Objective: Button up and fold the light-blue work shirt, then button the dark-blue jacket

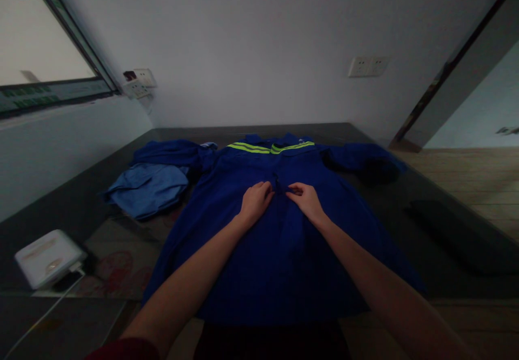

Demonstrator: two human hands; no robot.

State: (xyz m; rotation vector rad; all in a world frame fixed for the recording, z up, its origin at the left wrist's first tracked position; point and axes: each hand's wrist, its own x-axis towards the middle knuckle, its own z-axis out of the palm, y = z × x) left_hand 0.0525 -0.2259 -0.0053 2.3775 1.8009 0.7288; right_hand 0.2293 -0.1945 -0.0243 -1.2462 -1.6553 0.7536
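A dark blue work jacket [251, 262] with yellow-green reflective stripes across the chest lies spread on a dark tabletop, its collar toward the wall. My left hand [257, 200] pinches the cloth at one side of the front opening. Just across the gap, my right hand [306, 200] pinches the other front edge between thumb and fingers. Both hands are near the jacket's middle, a short way apart. The jacket's sleeves stretch out to the left and right. Fine detail along the front edges is too dark to make out.
Folded lighter blue cloth [150, 187] lies left of the jacket. A white box [49, 257] with a cable plugged in stands at the near left. On the right rests a flat black object [462, 235]. Wall sockets [368, 66] sit above the table [182, 133].
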